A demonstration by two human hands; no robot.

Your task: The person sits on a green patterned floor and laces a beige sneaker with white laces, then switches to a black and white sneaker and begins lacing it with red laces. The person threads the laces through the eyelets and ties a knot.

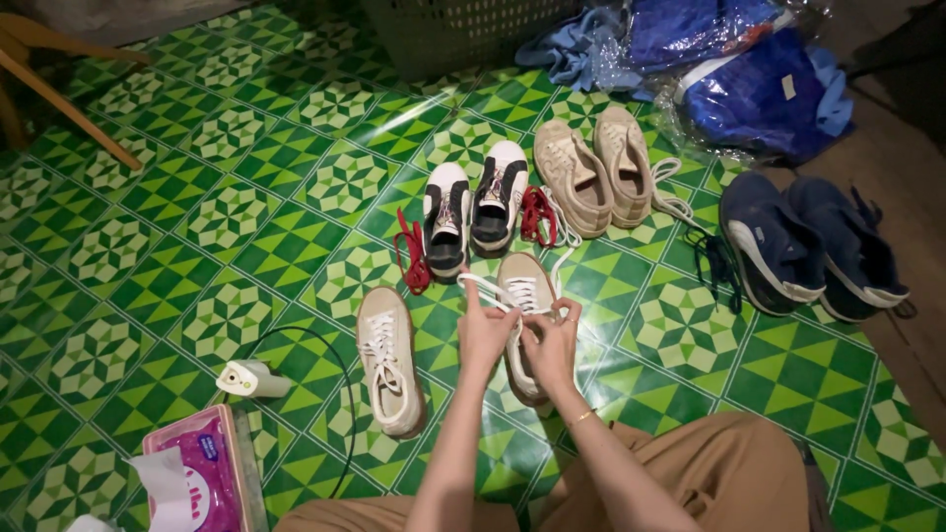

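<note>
Nearest, both hands work over a cream sneaker (525,325) on the green tiled floor (197,227). The left hand (483,333) has its grip pinched shut on a white shoelace (490,289), pulled taut; the right hand (552,340) pinches the same lace near the eyelets. Its laced mate (389,360) lies just left. Beyond, black-and-white sneakers (473,207) with loose red laces (412,251). Uneven pull could likely slip the lace from an eyelet.

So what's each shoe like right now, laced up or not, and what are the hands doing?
Cream shoe under the hands: partly laced, lace ends held up.
Other cream shoe: laced, lying apart.
Black-and-white pair: unlaced, red laces beside.
Beige pair: unlaced.
Navy pair: unlaced.
Left hand: pinching lace.
Right hand: pinching lace.
</note>
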